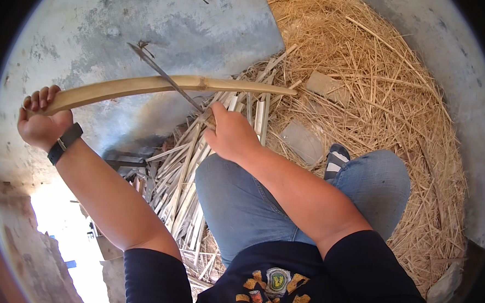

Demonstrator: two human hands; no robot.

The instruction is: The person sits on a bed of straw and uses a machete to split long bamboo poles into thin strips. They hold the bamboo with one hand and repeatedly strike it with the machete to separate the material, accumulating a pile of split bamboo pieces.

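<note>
A long split bamboo strip [126, 87] with a pale face and a node near its middle reaches from the left across to the straw, curved by the lens. My left hand [45, 120] is closed round its left end, fingers over the top edge. In my right hand [233, 132] is a knife [158, 68] with a long, narrow dark blade; its handle is mostly hidden by the fingers. The blade lies slantwise across the bamboo strip, left of the node. Whether it cuts into the bamboo I cannot tell. The strip's right end hangs over the straw.
Below the strip lies a pile of split bamboo pieces [182, 170]. Straw and shavings [399, 99] cover the floor to the right, with flat slabs [327, 88] among them. A grey wall [151, 15] stands close ahead. My bent knees [234, 200] are near my right hand.
</note>
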